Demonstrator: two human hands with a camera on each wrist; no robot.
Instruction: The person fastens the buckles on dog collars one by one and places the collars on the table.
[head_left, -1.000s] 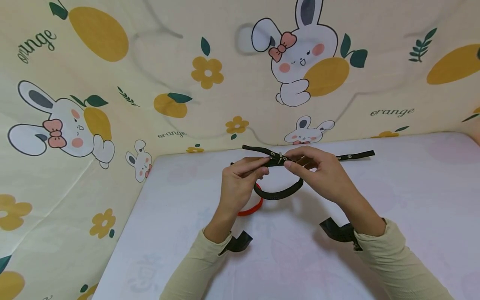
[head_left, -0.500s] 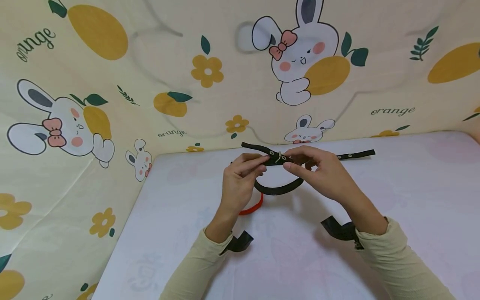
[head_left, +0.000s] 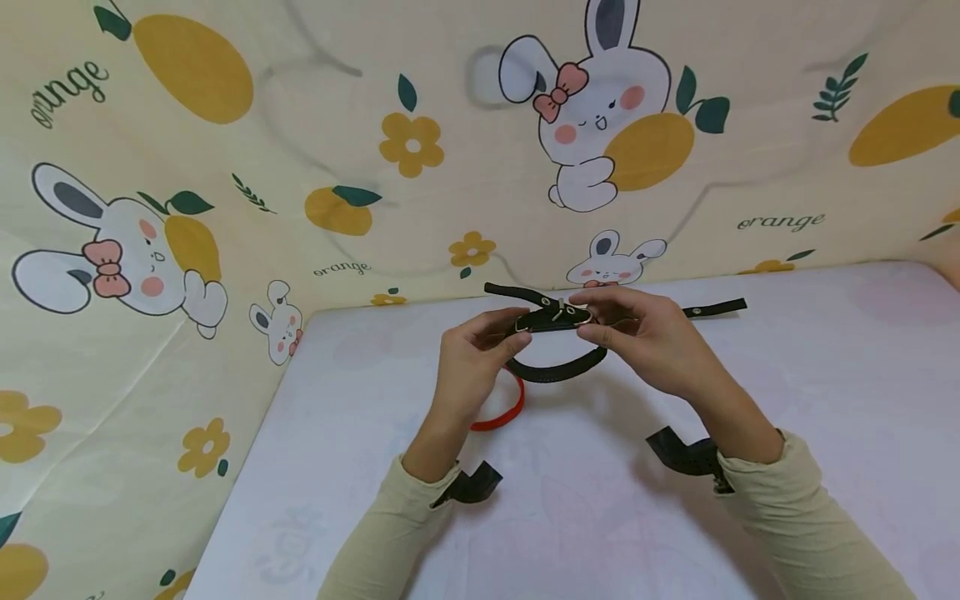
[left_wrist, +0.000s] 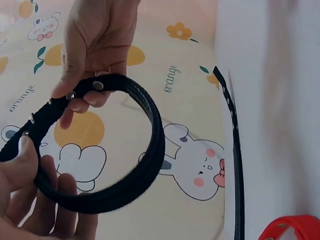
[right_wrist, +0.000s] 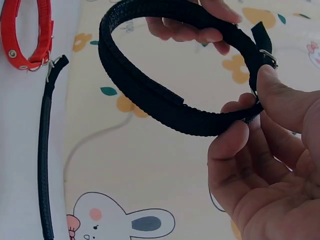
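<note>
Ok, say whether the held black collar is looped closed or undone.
Closed: the black collar forms a full loop, its free end sticking out past the metal buckle. How firmly, I cannot tell.

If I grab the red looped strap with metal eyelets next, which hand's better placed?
Probably your left hand: it's nearer the red looped strap on the white table than your right hand. Both hold the black looped strap with metal buckle, so the left would first let go.
</note>
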